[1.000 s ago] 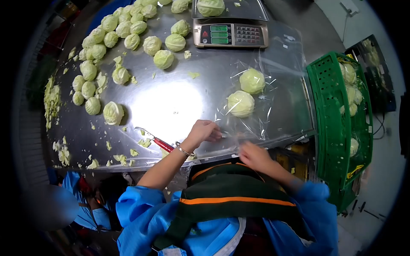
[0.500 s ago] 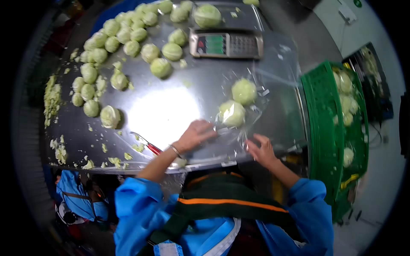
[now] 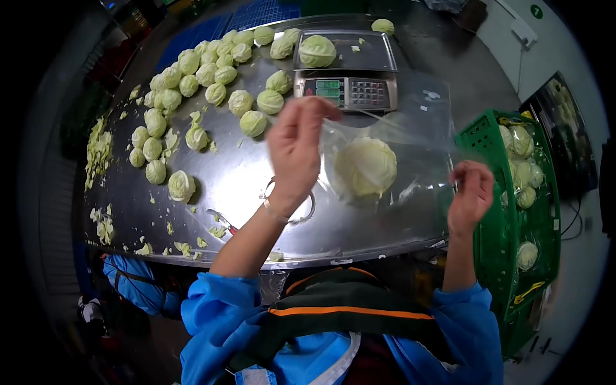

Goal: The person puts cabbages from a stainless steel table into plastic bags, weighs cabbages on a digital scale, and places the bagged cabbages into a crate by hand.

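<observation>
Both of my hands are raised over the metal table (image 3: 247, 221), with a clear plastic bag (image 3: 420, 157) stretched between them. My left hand (image 3: 296, 144) is closed on the bag's left side, just below the scale. On the right, my right hand (image 3: 470, 192) pinches the bag's other side near the table's right edge. A pale green cabbage (image 3: 366, 167) shows through the plastic between my hands. It looks large and close to the camera; a second cabbage there cannot be told apart clearly.
A scale (image 3: 359, 93) bears one cabbage (image 3: 317, 51) at the back. Several cabbages (image 3: 188, 62) and leaf scraps lie at the left. A red-handled knife (image 3: 224, 221) lies near the front edge. A green crate (image 3: 504, 256) with bagged cabbages stands at the right.
My hands have risen from the table's front edge and spread apart, lifting the plastic with the cabbage. The view has shifted slightly, and the scale display is partly behind my left hand.
</observation>
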Tool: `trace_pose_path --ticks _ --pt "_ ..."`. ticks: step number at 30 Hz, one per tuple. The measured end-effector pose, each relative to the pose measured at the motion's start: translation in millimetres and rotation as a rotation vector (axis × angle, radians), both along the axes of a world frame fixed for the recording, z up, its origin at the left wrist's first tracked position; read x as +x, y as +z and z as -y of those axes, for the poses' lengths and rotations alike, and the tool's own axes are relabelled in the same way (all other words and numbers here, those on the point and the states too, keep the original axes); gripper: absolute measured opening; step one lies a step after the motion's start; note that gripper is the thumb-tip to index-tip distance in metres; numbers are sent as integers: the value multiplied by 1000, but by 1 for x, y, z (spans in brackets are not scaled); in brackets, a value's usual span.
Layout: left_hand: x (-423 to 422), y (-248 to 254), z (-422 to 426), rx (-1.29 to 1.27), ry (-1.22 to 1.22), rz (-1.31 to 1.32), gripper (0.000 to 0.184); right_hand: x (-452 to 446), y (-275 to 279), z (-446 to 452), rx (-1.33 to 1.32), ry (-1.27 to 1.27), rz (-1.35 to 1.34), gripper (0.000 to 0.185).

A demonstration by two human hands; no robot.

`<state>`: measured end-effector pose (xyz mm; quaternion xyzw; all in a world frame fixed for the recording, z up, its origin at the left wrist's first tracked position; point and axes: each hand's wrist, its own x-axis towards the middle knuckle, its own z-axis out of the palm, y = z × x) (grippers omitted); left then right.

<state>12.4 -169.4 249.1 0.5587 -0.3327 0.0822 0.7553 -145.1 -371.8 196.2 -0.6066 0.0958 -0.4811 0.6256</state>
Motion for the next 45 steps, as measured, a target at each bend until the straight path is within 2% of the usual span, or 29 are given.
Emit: trace_pose_path --ticks 2,5,8,9,10,12,13,16,17,18,19,20,22,23,25,26,27,28,31,32,34,35,36,38,39,41,42,43,45 --pt "-7 19 0 -124 -82 12 27 -4 22 -9 -99 -13 185 8" --pt "0 27 -12 -35 -217 -239 26 -4 17 -9 -165 -99 -62 10" --pt "-17 22 -33 -247 -196 50 27 -22 51 -24 -629 -72 362 10" --pt "-18 17 -26 -298 -25 97 26 -17 61 -34 -569 -61 416 10" --pt "-10 7 -24 -119 108 15 28 -14 61 -34 -586 -99 299 10" --pt "-2 1 -27 -116 12 -248 29 -7 67 -31 -636 -180 81 11" --pt "-9 1 -28 -117 -5 -103 29 -6 69 -29 -822 -205 303 9" --pt "-14 -13 -27 -161 -22 -118 31 -13 75 -33 -756 23 275 2" --pt "-1 -26 -21 -164 -32 -278 32 -13 72 -32 -736 29 190 3" --pt "6 -33 -17 -172 -44 -430 32 -10 72 -30 -754 -75 32 4" --pt "0 -31 -20 -33 -5 -403 30 -3 73 -26 -777 -187 -109 6" --pt "-8 -38 -17 -93 -14 -393 29 2 71 -24 -707 -184 25 7" --pt "-10 -48 -14 -148 112 -103 27 -7 47 -32 -528 -143 229 10" --pt "-3 -48 -9 -49 45 -198 26 -6 34 -27 -432 -260 122 9" --pt "7 -49 -7 185 -7 -289 22 -18 6 -21 -563 -296 -124 10" --pt "-2 -54 -6 227 68 -159 21 -12 4 -11 -645 -327 -205 11" --pt "-1 -57 -6 106 92 -98 21 -14 4 -11 -813 -296 -42 10" --pt "-6 -63 -11 8 113 -73 21 -11 0 -12 -722 -314 -48 10" --pt "6 -77 -10 266 111 -195 31 1 -11 -20 -396 -296 -149 7" --pt "9 -77 -7 284 120 -243 31 5 -11 -21 -474 -271 -60 7" --pt "-1 -78 -8 -17 83 -241 31 1 -16 -31 -606 -218 99 7" --pt "6 -86 -9 39 181 -190 30 3 -17 -31 -600 -323 -16 5" --pt "18 -91 -9 226 114 -264 30 -1 -23 -34 -600 -311 -115 6" --pt "10 -91 -10 154 54 -434 27 4 -27 -30 -631 -282 -268 7" --pt "13 -92 -11 93 90 -383 28 5 -30 -35 -682 -239 -129 10" --pt "13 -113 -19 103 158 -360 29 15 -40 -39 -498 -226 -194 10" --pt "17 -120 -21 76 57 -484 29 16 -45 -43 -405 -222 -227 10" --pt "14 -124 -25 105 114 -511 30 15 -45 -44 -644 -229 -295 8" --pt "16 -138 -33 129 209 -480 32 13 -59 -56 -507 -151 -260 8"
